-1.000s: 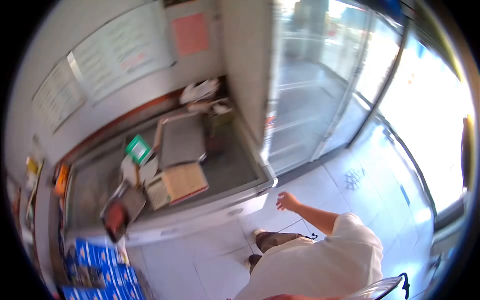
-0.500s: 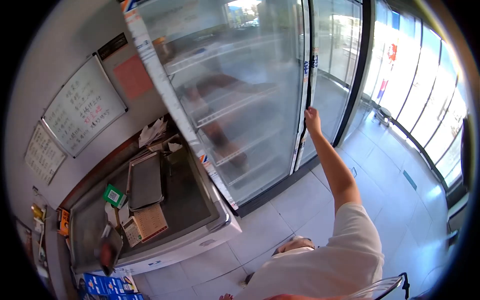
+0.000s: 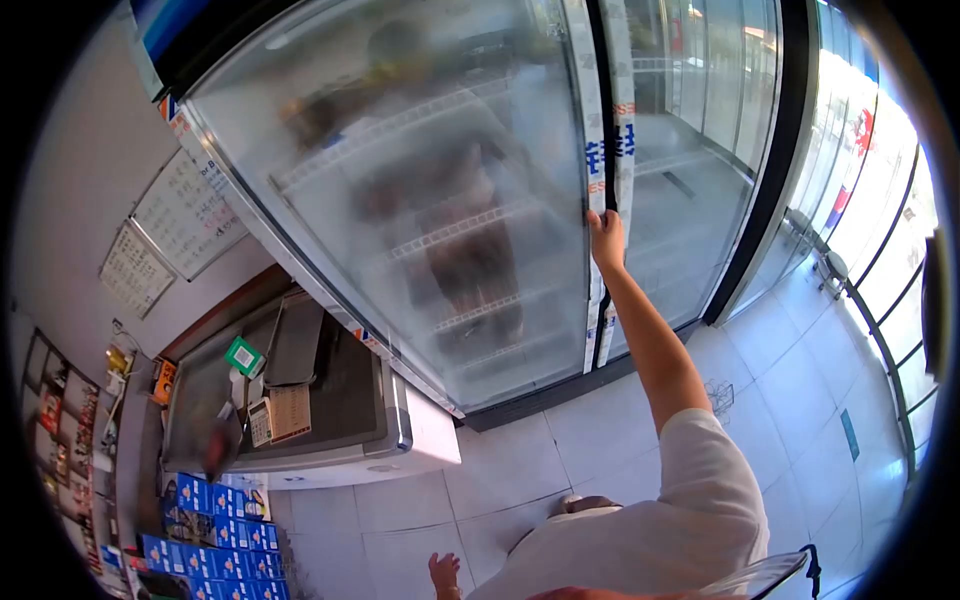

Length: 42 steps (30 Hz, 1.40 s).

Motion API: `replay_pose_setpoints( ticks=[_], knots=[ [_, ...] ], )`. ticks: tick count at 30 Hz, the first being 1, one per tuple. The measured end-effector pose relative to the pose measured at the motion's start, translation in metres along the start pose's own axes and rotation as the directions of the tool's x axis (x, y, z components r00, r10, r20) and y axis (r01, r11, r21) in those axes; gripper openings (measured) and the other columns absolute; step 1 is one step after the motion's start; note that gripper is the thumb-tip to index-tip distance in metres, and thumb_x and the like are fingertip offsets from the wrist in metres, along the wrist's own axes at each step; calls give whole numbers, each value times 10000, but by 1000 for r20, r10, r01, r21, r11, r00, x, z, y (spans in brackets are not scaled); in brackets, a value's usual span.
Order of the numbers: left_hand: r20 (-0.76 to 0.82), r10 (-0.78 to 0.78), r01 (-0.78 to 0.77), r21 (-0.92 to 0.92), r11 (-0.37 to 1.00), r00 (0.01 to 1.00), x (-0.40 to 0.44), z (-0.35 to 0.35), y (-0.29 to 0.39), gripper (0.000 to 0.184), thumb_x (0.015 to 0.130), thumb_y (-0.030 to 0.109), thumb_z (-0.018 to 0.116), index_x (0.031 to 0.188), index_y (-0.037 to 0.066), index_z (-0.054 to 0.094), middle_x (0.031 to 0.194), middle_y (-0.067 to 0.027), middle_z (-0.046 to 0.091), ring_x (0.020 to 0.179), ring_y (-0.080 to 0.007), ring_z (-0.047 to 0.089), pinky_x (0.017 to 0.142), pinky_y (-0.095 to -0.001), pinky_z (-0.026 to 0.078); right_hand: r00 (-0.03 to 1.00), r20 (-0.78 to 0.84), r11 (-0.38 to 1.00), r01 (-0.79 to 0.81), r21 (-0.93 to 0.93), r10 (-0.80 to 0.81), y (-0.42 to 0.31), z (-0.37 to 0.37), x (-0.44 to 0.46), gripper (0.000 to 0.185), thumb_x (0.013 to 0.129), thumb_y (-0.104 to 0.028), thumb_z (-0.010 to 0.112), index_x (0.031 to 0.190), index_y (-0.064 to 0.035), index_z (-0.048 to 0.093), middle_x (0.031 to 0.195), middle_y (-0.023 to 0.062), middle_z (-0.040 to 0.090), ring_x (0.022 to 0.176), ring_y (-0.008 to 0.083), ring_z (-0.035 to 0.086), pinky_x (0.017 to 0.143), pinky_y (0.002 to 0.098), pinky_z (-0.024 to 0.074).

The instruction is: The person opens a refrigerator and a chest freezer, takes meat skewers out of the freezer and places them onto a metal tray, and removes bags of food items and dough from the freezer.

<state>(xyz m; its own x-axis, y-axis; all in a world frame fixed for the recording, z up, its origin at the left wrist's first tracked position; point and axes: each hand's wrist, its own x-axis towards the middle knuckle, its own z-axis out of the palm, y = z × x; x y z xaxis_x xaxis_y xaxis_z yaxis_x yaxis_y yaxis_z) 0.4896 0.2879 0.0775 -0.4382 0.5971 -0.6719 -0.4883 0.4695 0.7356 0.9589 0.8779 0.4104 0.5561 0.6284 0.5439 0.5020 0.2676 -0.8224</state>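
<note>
1. Shirt (image 3: pixel 640 530) cloth, off-white, fills the lower right of my view, and a shoe (image 3: pixel 568 504) shows on the tiled floor (image 3: pixel 510 455) beyond it.
2. My left hand (image 3: pixel 445 573) hangs low, its grip open and a little spread, with nothing in it that I can see.
3. My right hand (image 3: pixel 606 242) reaches out at the end of a stretched arm. Its grip is closed on the edge of the big glass door (image 3: pixel 540 290), at the dark upright gap.
4. The door stands upright, its glass cloudy, with wire shelves (image 3: pixel 470 228) behind; what lies on them is too hazy to name. A second door (image 3: pixel 690 215) is just right of the gap.
5. Left of the doors is a freezer (image 3: pixel 370 435). On its top lie a dark tray (image 3: pixel 297 345), a green card (image 3: pixel 243 357) and brown paper (image 3: pixel 290 412) near the tray's lower end.
6. Blue boxes (image 3: pixel 215 560) are piled beside the freezer.
7. Farther back, a whiteboard (image 3: pixel 188 215) with writing hangs on the wall; off right, a stool (image 3: pixel 832 268) stands near tall windows (image 3: pixel 890 240).
</note>
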Motion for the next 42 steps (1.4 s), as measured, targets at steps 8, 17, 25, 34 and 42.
replay_pose_setpoints(
  ticks=[8, 17, 25, 34, 42],
  knots=[
    [73, 324, -330, 103, 938, 943, -109, 141, 61, 563, 829, 141, 562, 1279, 17, 246, 982, -125, 582, 780, -175, 594, 639, -251, 482, 998, 1, 988, -57, 140, 57, -5, -45, -42, 397, 804, -311, 599, 951, 44, 501, 879, 201, 522, 820, 337, 494, 738, 387, 386],
    [492, 471, -580, 88, 810, 732, -197, 246, 62, 558, 842, 134, 562, 1297, 23, 259, 1124, -141, 516, 998, -197, 523, 810, -286, 427, 950, 257, 977, 142, 161, -180, -65, -209, -166, 171, 737, -63, 628, 795, 1, 480, 725, 128, 493, 645, 261, 501, 593, 330, 412],
    [517, 776, -928, 122, 352, 362, -285, 303, 123, 897, 714, 266, 662, 1353, 2, 91, 1401, -170, 148, 1287, -268, 172, 1023, -416, 174, 609, 613, 838, 167, 520, -502, -111, -303, -283, 251, 750, 5, 579, 989, -52, 529, 843, 106, 595, 697, 279, 590, 601, 334, 485],
    [-332, 870, -910, 73, 408, 364, -275, 257, 129, 568, 794, 154, 583, 1260, -23, 310, 1328, -130, 363, 1191, -222, 375, 984, -316, 280, 508, 782, 910, 12, 414, -362, -76, -236, -240, 197, 802, -35, 537, 994, -46, 495, 812, 105, 605, 625, 234, 610, 545, 311, 491],
    [-616, 763, -850, 278, 447, 199, -244, 203, 164, 391, 865, 211, 512, 1127, -76, 467, 1116, -173, 526, 993, -251, 514, 886, -340, 393, 700, 585, 906, 236, 353, -410, -87, -67, -92, 177, 801, -81, 542, 970, -35, 516, 757, 139, 590, 701, 297, 594, 594, 356, 466]
  ],
)
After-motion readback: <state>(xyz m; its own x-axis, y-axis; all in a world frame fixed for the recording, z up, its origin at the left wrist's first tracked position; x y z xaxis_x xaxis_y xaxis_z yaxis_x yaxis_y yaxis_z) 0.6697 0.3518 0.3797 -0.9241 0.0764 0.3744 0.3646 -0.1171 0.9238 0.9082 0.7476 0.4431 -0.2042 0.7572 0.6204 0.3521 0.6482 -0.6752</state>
